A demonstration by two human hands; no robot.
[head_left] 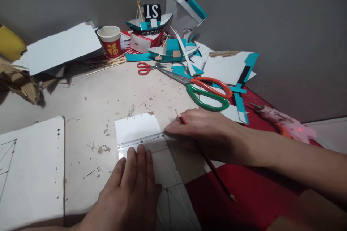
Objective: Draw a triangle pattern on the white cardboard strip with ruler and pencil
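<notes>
My left hand (130, 184) lies flat, fingers together, pressing a clear ruler (143, 143) down across a white card (137, 127) on the table. My right hand (206, 131) rests at the ruler's right end, fingertips touching it, with a red-and-black pencil (208, 158) held between its fingers and pointing back toward my arm. More white card with drawn pencil lines (173, 202) runs under the left hand toward me.
Large green-and-orange scissors (206, 90) and small red scissors (146, 68) lie beyond the card. Teal-and-white paper boats (168, 50), a red paper cup (111, 39), sticks and card scraps crowd the back. A white sheet (29, 173) lies at left, a glue gun (282, 122) at right on red cloth.
</notes>
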